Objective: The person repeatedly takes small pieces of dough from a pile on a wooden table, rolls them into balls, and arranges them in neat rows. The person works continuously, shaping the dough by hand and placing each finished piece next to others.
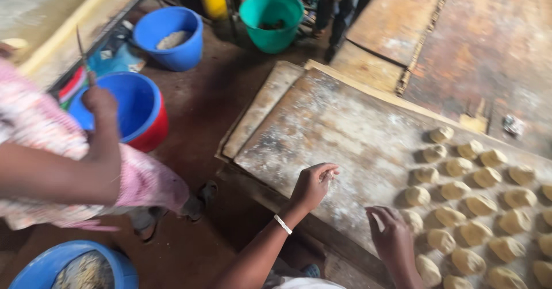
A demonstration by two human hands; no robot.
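Our hands over a floured board of dough pieces

Nearest, our right hand point(393, 236) curls loosely with its fingers bent, holding nothing we can make out, just beside the closest dough pieces point(467, 205); our left hand point(313, 184), a pale bracelet point(282, 224) at its wrist, pinches its fingertips together over the bare floured wooden board point(330, 125), though what they grip we cannot tell. Left, a co-worker's hand point(99, 102) lifts a knife point(82, 50) over a blue basin point(138, 108); beyond stand a blue bucket point(170, 37) and a green bucket point(271, 20)
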